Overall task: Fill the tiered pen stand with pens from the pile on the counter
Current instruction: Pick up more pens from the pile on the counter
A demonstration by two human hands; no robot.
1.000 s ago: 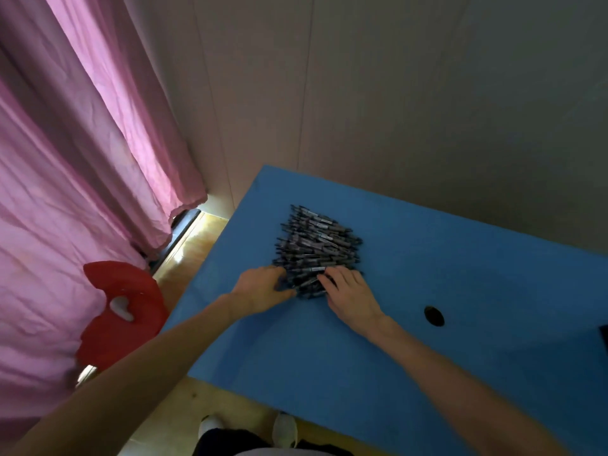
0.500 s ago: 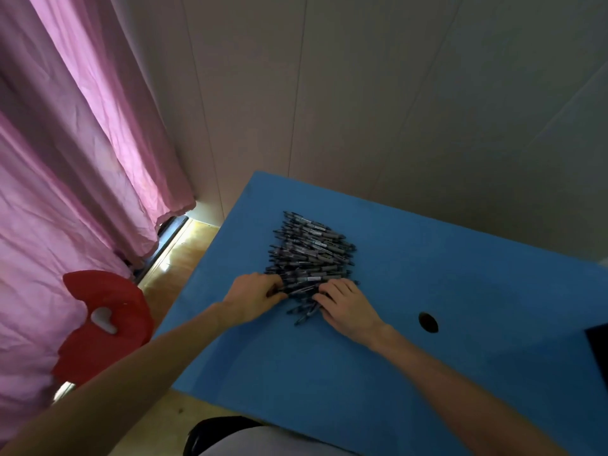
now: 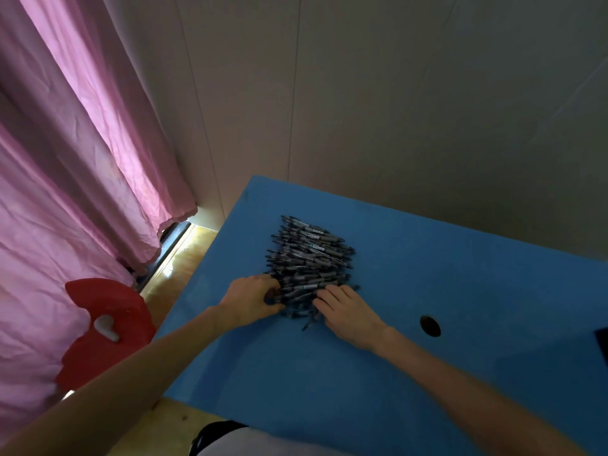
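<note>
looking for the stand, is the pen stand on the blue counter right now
No, the blue counter holds only the pen pile and both hands.

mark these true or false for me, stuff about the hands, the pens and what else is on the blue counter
1. Both hands are at the near edge of the pen pile. True: the left hand is at its near left side, the right hand at its near right side.
2. The pen stand is standing beside the pile. False: no pen stand shows in this view.
3. The counter has a round hole to the right of the right hand. True.
4. The pens are stacked upright. False: they lie flat in a heap.
5. The right hand is lifted clear of the counter, holding one pen. False: it rests palm down against the pile's near pens.
</note>
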